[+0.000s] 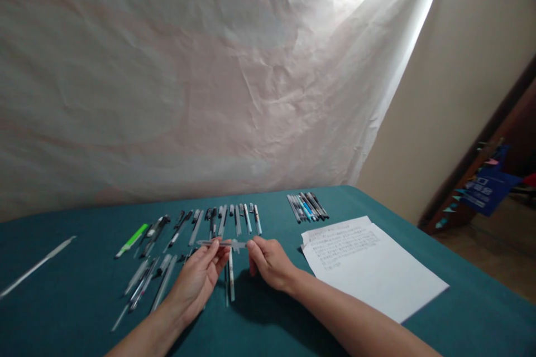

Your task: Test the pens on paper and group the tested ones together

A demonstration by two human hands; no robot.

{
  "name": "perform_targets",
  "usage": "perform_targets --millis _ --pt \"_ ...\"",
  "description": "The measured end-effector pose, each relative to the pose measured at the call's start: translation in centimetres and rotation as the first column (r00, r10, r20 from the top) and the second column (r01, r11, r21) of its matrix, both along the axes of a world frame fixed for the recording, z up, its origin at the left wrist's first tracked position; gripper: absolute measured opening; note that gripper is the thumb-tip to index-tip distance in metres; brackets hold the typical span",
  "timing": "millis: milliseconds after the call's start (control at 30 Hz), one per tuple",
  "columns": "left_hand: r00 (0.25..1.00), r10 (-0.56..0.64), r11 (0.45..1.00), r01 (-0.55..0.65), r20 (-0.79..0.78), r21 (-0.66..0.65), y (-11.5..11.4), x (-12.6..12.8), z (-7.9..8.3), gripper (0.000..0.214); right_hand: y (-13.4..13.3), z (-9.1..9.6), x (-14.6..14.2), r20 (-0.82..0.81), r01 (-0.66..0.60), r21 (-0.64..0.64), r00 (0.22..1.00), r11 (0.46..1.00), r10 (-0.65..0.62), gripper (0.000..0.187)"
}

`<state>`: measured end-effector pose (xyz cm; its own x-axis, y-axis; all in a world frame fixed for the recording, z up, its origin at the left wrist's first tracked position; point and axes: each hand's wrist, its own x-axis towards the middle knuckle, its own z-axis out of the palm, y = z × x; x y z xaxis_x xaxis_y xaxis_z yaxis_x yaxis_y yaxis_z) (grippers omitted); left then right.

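Observation:
Between my two hands a translucent pen part (238, 245) is held sideways above the table. My left hand (201, 273) pinches its left portion between thumb and fingers. Curled around its right end are the fingers of my right hand (270, 263), which hide that tip. Below the hands a white pen (231, 281) lies on the cloth, with a thin clear tube beside it. A row of pens, barrels and caps (221, 220) spreads out just behind. Further pen parts (144, 279) lie left of my left wrist, partly covered by it.
Green cloth covers the table (84, 312). A bright green marker (132, 240) lies left of the row, and a long pale thin item (39, 268) at far left. Several pens (307, 207) sit bunched at back right. Handwritten paper sheets (377, 273) lie right. A pale curtain (188, 78) hangs behind.

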<state>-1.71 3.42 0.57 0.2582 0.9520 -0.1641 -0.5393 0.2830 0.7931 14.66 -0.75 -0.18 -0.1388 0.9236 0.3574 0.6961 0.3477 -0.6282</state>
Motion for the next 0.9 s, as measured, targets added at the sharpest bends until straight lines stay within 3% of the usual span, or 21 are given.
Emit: perform_targets --millis 233,367,567,733,900 --pt "1.0 0.012 0.999 -0.012 0.02 -0.033 0.0 0.1 0.3 0.025 -0.5 0.9 0.2 0.122 0.082 0.189 0.987 0.979 -0.106 0.016" --pt "1.0 0.004 1.0 -0.004 0.01 -0.009 0.0 0.1 0.3 0.024 -0.3 0.7 0.1 0.124 0.08 0.163 0.987 0.983 -0.101 0.022" --pt "0.999 -0.028 0.999 0.028 0.024 0.027 0.3 -0.1 -0.5 0.023 0.1 0.1 -0.1 -0.041 0.027 0.012 0.999 1.0 -0.027 0.032" --pt "0.999 -0.033 0.999 0.032 0.028 0.026 0.5 -0.2 -0.6 0.021 0.2 0.2 0.0 -0.018 0.1 0.062 0.995 0.993 -0.099 0.023" --pt "0.999 -0.039 0.999 0.038 0.022 0.025 0.4 -0.1 -0.5 0.022 -0.2 0.2 -0.3 -0.018 0.078 0.095 0.997 0.992 -0.077 0.025"
